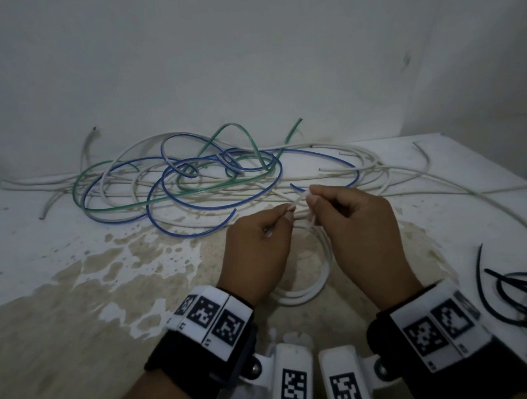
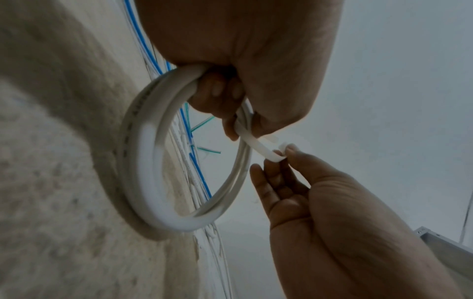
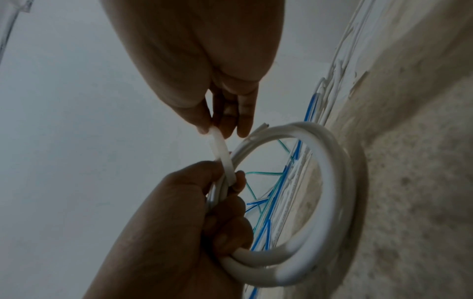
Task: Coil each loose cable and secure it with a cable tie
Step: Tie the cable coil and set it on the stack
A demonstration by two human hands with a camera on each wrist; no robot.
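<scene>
L hand point(image 1: 257, 248): thumb + forefinger pinch the free end of the white cable tie point(image 2: 258, 145); other fingers loose.
R hand point(image 1: 356, 231): fist round the white coil point(image 1: 323, 258) & the tie.
Coil: mid counter point(image 1: 50, 254), near front edge; top hidden in the fist.
Tie lock: can't tell if closed.
Loose cables point(image 1: 188, 181): tangled at back edge.

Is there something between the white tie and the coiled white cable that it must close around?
Nothing visible. The white tie already lies against the coiled white cable where the left hand grips it; the right hand pinches the tie's free end.
</scene>
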